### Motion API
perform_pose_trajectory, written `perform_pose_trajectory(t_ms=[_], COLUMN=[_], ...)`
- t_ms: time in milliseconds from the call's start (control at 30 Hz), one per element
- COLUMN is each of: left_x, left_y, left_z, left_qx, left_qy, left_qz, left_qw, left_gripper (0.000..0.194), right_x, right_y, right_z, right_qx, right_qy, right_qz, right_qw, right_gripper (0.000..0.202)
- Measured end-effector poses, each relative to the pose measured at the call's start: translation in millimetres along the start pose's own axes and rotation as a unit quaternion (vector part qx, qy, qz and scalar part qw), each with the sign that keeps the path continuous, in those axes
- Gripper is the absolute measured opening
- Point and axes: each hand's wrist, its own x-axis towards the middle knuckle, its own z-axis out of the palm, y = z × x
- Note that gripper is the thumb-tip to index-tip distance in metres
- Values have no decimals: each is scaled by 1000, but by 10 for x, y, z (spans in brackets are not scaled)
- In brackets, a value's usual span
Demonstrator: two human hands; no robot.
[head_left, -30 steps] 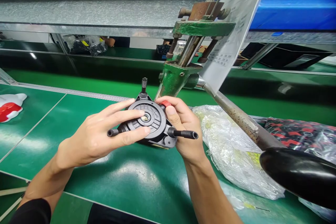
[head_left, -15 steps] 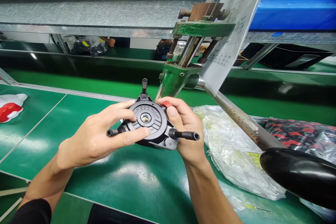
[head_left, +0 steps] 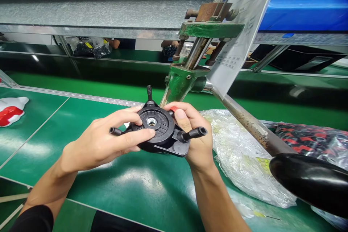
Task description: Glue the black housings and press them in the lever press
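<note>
A black round plastic base [head_left: 161,136] with a threaded metal hole in its middle and three ribbed pegs sticking out is held up in front of me. My left hand [head_left: 104,136] grips it from the left, with two fingers lying on its top face beside the hole. On the other side my right hand [head_left: 194,127] holds its edge. A small red part [head_left: 173,109] shows between the right thumb and forefinger, at the base's rim. Fingers under the base are hidden.
Behind the base stands a green hand press [head_left: 179,83] with a long lever ending in a black grip [head_left: 310,181]. Clear plastic bags [head_left: 244,159] and a bag of red and black parts [head_left: 307,141] lie right. A red-and-white piece [head_left: 12,110] lies far left.
The base has tilted, its near right corner swinging slightly outward and its far peg dropping a little. Both hands keep their hold.
</note>
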Motion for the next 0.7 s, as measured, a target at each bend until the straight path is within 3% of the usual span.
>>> perform_pose_trajectory(t_ms=[367,600,700], left_x=[10,12,15], left_y=[-4,-23,-29], left_z=[3,-6,15], left_qx=[-17,-4,-40], left_qy=[-4,5,29], left_qz=[-27,1,-20], left_qw=[999,1000,999], left_gripper=[25,20,28], right_x=[12,2,5], right_y=[-9,9,15], right_z=[6,-2,-10], right_qx=[-5,-14,-18], right_qy=[6,7,1], right_qz=[17,4,-5], right_qw=[1000,1000,1000], right_gripper=[35,35,37])
